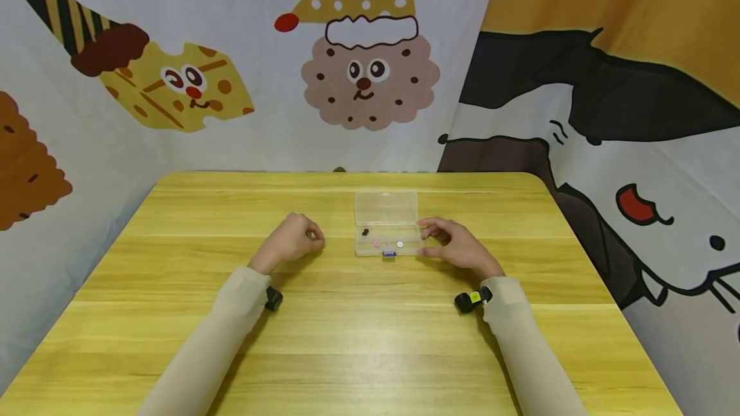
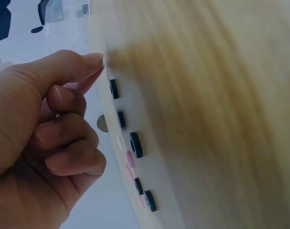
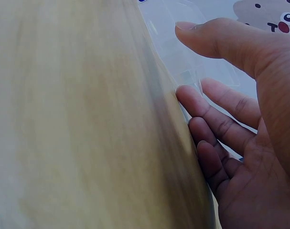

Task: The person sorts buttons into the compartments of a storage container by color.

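Observation:
A clear plastic box [image 1: 387, 250] with its lid [image 1: 386, 207] raised lies toward the back of the table. Inside are small dark pieces [image 1: 365, 232], a pink disc [image 1: 376, 243] and a white disc [image 1: 400, 244]. Left of the box, my left hand [image 1: 291, 239] has curled fingers, with thumb and index tips together at the tabletop; whether anything is between them cannot be seen. Several black button-like discs [image 2: 136, 145] and pink ones [image 2: 130, 159] lie beyond that hand in the left wrist view. My right hand [image 1: 457, 246] is at the box's right end, thumb and fingers apart, fingertips against or beside it.
The wood-patterned table [image 1: 370, 339] ends behind the box at a cartoon-printed cloth [image 1: 231, 146]. A blue latch [image 1: 389, 253] is on the box's front. Each wrist wears a small black camera, such as the left one [image 1: 273, 298].

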`<state>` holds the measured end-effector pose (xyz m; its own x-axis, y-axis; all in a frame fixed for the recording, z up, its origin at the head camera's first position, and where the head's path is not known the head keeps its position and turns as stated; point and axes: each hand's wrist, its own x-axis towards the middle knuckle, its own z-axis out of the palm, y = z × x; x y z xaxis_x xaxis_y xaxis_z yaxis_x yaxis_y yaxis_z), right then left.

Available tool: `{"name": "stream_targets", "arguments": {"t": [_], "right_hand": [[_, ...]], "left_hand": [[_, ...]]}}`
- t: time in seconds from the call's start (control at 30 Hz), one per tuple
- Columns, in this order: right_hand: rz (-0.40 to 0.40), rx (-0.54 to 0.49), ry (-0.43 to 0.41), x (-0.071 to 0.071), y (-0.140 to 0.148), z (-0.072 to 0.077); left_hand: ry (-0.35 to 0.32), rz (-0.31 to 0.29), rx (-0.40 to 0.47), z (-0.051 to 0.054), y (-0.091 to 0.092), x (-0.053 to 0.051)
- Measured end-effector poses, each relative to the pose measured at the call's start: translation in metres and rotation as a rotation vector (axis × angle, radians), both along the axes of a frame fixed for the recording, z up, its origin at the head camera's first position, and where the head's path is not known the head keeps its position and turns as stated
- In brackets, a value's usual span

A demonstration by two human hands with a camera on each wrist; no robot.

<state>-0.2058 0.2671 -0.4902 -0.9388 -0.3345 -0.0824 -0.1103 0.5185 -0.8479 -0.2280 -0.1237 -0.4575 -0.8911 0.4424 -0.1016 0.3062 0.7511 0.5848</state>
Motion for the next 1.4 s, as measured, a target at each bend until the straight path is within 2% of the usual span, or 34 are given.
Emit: {"name": "stream_targets", "arguments": {"t": [0.27,0.57,0.87,1.03,1.23,1.4], "right_hand": [[0.003,0.003,0.005,-0.001,0.000,-0.002],[-0.004,0.005,0.003,0.000,0.002,-0.004],[-0.006,0.016,0.004,0.000,0.001,-0.003],[-0.009,0.030,0.015,0.000,0.001,-0.003],[-0.003,0.018,0.009,0.000,0.000,-0.001],[0.007,0.014,-0.015,0.011,-0.009,0.023]], "left_hand": [[-0.076,0.026,0.054,0.005,-0.011,0.003],[-0.133,0.022,0.024,0.003,-0.024,0.005],[-0.096,-0.007,-0.010,0.007,-0.024,0.006],[-0.085,0.000,-0.031,0.009,-0.023,0.007],[-0.074,0.006,-0.038,0.008,-0.025,0.005],[-0.064,0.007,-0.030,0.006,-0.026,0.005]]}}
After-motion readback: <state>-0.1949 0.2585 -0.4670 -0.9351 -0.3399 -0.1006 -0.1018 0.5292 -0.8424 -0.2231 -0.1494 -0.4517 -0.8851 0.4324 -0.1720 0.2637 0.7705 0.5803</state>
